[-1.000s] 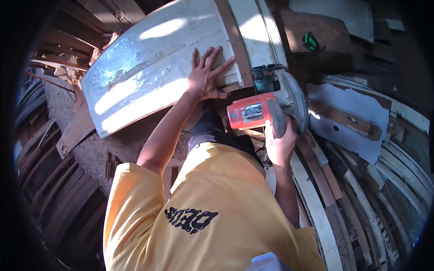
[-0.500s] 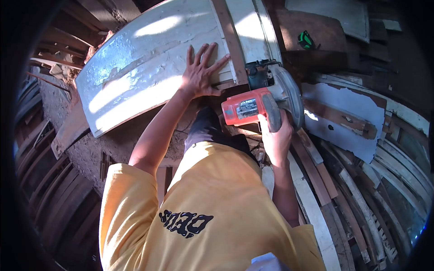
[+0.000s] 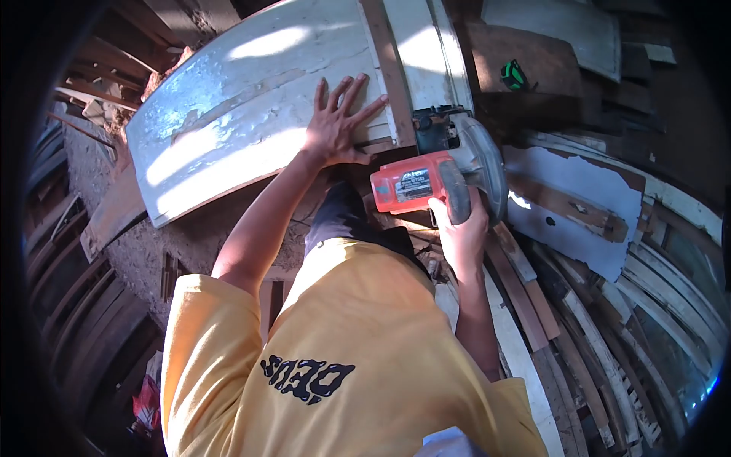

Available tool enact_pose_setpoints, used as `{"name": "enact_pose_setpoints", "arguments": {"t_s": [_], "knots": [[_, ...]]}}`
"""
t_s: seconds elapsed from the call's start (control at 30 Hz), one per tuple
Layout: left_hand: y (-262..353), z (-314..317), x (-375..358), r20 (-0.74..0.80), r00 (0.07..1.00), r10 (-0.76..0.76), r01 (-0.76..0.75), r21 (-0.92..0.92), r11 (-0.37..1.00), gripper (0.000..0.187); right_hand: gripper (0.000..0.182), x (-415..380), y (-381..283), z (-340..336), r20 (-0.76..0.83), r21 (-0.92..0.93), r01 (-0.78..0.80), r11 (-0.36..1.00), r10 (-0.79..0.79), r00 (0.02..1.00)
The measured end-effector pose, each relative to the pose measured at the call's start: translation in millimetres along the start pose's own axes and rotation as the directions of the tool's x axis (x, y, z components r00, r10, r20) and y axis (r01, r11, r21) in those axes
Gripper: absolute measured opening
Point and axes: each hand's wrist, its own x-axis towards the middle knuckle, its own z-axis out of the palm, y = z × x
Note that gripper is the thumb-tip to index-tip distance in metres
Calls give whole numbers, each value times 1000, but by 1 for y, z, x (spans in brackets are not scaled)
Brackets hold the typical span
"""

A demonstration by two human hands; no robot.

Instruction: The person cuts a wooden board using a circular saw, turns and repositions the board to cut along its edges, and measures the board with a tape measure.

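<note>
My left hand (image 3: 335, 131) lies flat with fingers spread on a large panel (image 3: 251, 91) with peeling white paint. One fingertip of that hand reaches the edge of a brown wooden strip (image 3: 390, 72) lying across the panel. My right hand (image 3: 463, 232) is wrapped round the dark handle of a red circular saw (image 3: 415, 183). The saw's base sits at the near edge of the panel, just right of the strip's end. Its blade is hidden by the grey guard (image 3: 487, 164).
A green and black tape measure (image 3: 515, 75) rests on a brown board (image 3: 544, 53) at the upper right. Stacked wooden strips (image 3: 586, 327) fill the lower right, beside a torn white sheet (image 3: 525, 221). More boards (image 3: 84, 305) lie at the left.
The whole view has shifted slightly, and a red item now shows at the lower left. My left hand stays on the panel; my right hand keeps its hold on the saw.
</note>
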Motion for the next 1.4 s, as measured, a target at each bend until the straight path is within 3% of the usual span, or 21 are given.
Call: {"name": "enact_pose_setpoints", "arguments": {"t_s": [0.13, 0.17, 0.27, 0.33, 0.43, 0.5, 0.63, 0.7, 0.73, 0.83, 0.97, 1.07, 1.1, 1.17, 1.2, 1.23, 1.3, 1.33, 1.4], "knots": [[-3, 10, 1, -55, 998, 14, -15, -15, 1000, 136, 23, 1, 7, 1, 13, -6, -85, 996, 85, 996], [-2, 11, -2, -70, 997, 27, -29, -27, 999, 135, 23, -1, -4, 2, -3, 103, -138, 985, 139, 990], [-6, 17, 0, -135, 990, 44, -49, -30, 998, 132, 25, 4, 23, 5, -29, 3, -29, 1000, 29, 999], [-10, 22, -2, -188, 979, 80, -90, -41, 995, 130, 32, 2, 15, 5, -12, 17, -133, 991, 133, 991], [-14, 26, 0, -202, 973, 112, -120, -31, 992, 126, 26, 6, 39, 4, 41, 129, -141, 982, 137, 990], [-9, 22, 1, -152, 983, 101, -97, 29, 995, 124, 18, 6, 32, -5, 86, 205, -246, 947, 233, 969], [-11, 23, -5, -181, 982, 48, -45, 20, 999, 117, 16, 9, 41, -2, 7, 92, -122, 988, 122, 993], [-7, 24, -9, -213, 977, 19, -19, 0, 1000, 115, 15, 9, 29, -8, 97, 135, -116, 984, 103, 990], [-6, 24, -12, -228, 974, 7, -7, 1, 1000, 115, 16, 8, 24, -7, 81, 30, -22, 999, 19, 997], [-3, 29, -13, -289, 957, -19, 20, 2, 1000, 112, 22, 6, -4, -1, 115, 66, -3, 998, -5, 993], [-4, 29, -16, -332, 943, -5, -1, -16, 1000, 110, 42, 12, -17, -17, 195, -46, 44, 998, -34, 980], [-4, 27, -15, -337, 942, -14, -2, -48, 999, 110, 53, 2, -66, 2, 229, -261, 108, 959, -47, 972], [-4, 25, -16, -335, 942, -15, -4, -56, 998, 110, 40, 7, -63, 2, 249, -254, 228, 940, -164, 954], [-5, 23, -17, -318, 948, -13, -5, -55, 998, 110, 35, 30, -42, -18, 270, -282, 357, 890, -284, 920], [-2, 25, -15, -325, 946, -10, -4, -44, 999, 110, 35, 38, -49, -27, 264, -304, 362, 881, -287, 921], [1, 29, -11, -333, 943, -7, -4, -33, 999, 109, 40, 42, -58, -36, 265, -356, 100, 929, -2, 964], [2, 31, -10, -331, 944, -8, -1, -28, 1000, 107, 54, 35, -81, -27, 298, -459, 52, 887, 99, 949], [2, 30, -14, -322, 947, -15, 1, -44, 999, 100, 54, 36, -84, -27, 288, -468, 52, 882, 96, 953], [2, 25, -23, -304, 952, -29, 6, -76, 997, 87, 54, 48, -85, -28, 385, -376, 222, 900, -66, 920]]}}
